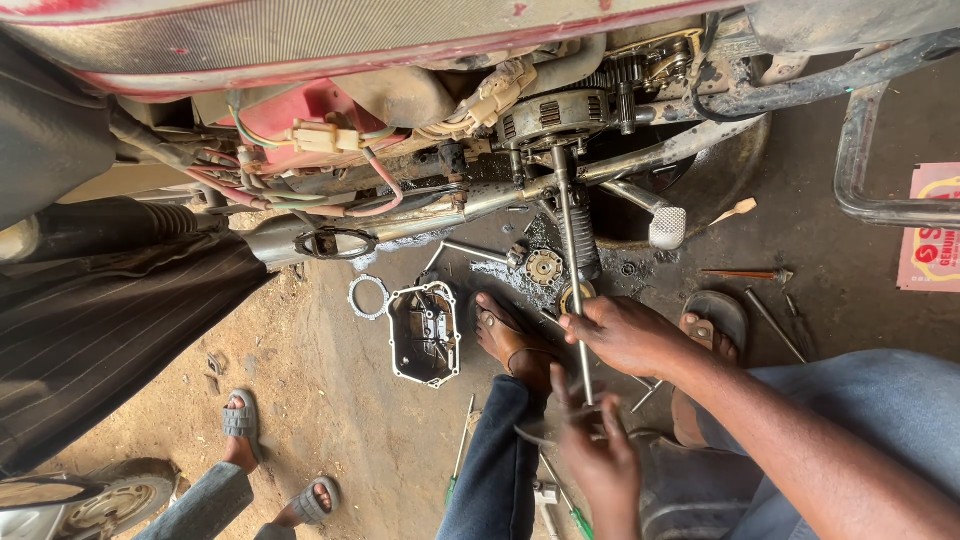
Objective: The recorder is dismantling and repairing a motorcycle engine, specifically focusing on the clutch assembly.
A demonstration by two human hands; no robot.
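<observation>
Steel rod (574, 270) running from engine (555, 118) down between both hands | right hand (622, 335) clenched round rod mid-length | left hand (598, 455) grasping rod's lower end, just below | engine cover (424, 333) lying on floor, left of hands

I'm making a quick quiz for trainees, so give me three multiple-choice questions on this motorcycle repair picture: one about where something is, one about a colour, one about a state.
1. Where does the removed engine cover lie?
A. on the ground, left of the bare foot
B. on the seat
C. in a hand

2. What colour is the bike's bodywork?
A. blue
B. red
C. green

3. How is the long metal rod held?
A. lying loose
B. by one hand
C. by both hands

Answers: 1 A, it rests on dirt beside the foot. 2 B, red panels show. 3 C, the right hand grips it mid-shaft and the left hand is at its lower end.
</observation>
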